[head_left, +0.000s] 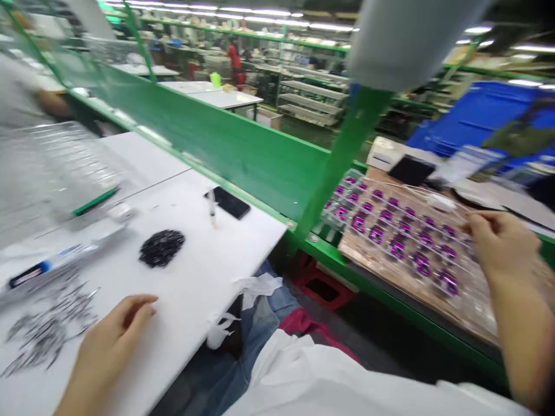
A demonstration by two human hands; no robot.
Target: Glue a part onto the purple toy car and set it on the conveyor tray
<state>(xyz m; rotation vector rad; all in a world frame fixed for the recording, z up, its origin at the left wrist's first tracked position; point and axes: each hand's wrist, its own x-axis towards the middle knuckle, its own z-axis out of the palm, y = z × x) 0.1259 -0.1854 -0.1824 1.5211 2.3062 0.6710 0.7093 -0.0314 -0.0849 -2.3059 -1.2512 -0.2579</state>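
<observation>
My left hand (115,338) rests on the white table (195,283) with thumb and index finger apart and nothing seen between them. It lies beside scattered thin dark strips (52,326) and below a heap of small black pieces (162,248). On the right, my right hand (505,245) is over the far-right end of a clear plastic tray (407,231), fingers drawn together. Blur hides what they pinch. Rows of shiny purple-and-dark parts (398,248) sit in the tray's compartments.
A black phone (232,202) and a pen-like tool (212,208) lie near the green partition (260,141). Stacked clear trays (73,167) and a blue-and-white tube (52,263) are at left. A green post (342,156) stands between the work surfaces. Another person's arm (54,104) shows far left.
</observation>
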